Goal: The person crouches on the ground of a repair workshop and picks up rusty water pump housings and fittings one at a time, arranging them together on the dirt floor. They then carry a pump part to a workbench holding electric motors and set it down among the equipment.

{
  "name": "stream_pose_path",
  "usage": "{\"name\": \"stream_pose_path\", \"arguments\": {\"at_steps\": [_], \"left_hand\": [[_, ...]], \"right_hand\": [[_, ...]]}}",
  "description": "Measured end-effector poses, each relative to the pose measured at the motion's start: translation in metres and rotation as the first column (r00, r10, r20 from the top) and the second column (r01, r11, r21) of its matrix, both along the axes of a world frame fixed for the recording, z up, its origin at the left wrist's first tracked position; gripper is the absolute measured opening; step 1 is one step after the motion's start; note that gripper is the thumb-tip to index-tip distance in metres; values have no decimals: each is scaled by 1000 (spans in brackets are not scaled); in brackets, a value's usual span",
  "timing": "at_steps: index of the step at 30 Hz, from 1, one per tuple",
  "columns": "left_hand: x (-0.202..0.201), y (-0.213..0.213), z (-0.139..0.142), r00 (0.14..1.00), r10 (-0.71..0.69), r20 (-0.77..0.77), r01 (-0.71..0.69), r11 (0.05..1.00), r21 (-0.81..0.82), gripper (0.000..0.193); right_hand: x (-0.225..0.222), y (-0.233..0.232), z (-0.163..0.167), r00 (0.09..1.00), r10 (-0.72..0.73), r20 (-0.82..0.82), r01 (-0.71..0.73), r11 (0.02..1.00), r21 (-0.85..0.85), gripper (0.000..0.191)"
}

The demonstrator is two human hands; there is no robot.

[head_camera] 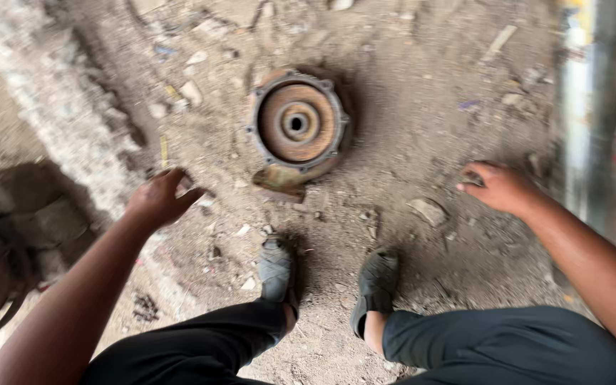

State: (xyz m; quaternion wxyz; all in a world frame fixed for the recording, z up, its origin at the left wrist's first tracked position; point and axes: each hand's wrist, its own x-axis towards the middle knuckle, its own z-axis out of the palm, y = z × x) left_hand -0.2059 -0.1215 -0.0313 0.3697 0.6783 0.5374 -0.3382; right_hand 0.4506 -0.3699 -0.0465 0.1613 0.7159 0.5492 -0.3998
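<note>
- While both arms reached down over the dirt ground point(408, 107), a rusty round metal hub point(297, 125) lay flat between and ahead of them — a disc with a raised toothed rim, concentric rings and a small dark hole at its centre.
- From the hub's near edge a bent, flaking metal tab point(279, 178) stuck out towards the feet.
- The left hand point(160, 198) hovered near the hub's lower left with fingers loosely spread, open and holding nothing; it was blurred, so fingertip contact with the ground could not be told.
- The right hand point(499, 187) hung well apart from the hub on its right, fingers curled downward close to the dirt; whether it pinched anything could not be made out.
- Two worn grey sandals point(276, 267) stood on the ground just below the hub, under dark trousers point(507, 346) cut off by the lower edge.
- The ground was dry, gritty and strewn with pale stones and scraps; a flat stone point(428, 211) lay between the right hand and the right foot.
- A rough pale ridge of rubble point(65, 107) ran diagonally on the left, hemming that side.
- On the right a blurred upright metal post point(589, 107) closed off the edge — open dirt remained around the hub.
</note>
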Motion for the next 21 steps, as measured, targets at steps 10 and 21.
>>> {"name": "stream_pose_path", "arguments": {"at_steps": [10, 21], "left_hand": [[-39, -47, -22, 994, -66, -85, 35, 946, -323, 57], [-6, -36, -34, 998, -55, -38, 38, 937, -348, 55]], "right_hand": [[-8, 7, -29, 999, 27, -31, -31, 989, -142, 54], [-17, -20, -44, 996, -37, -76, 15, 963, -270, 46]]}}
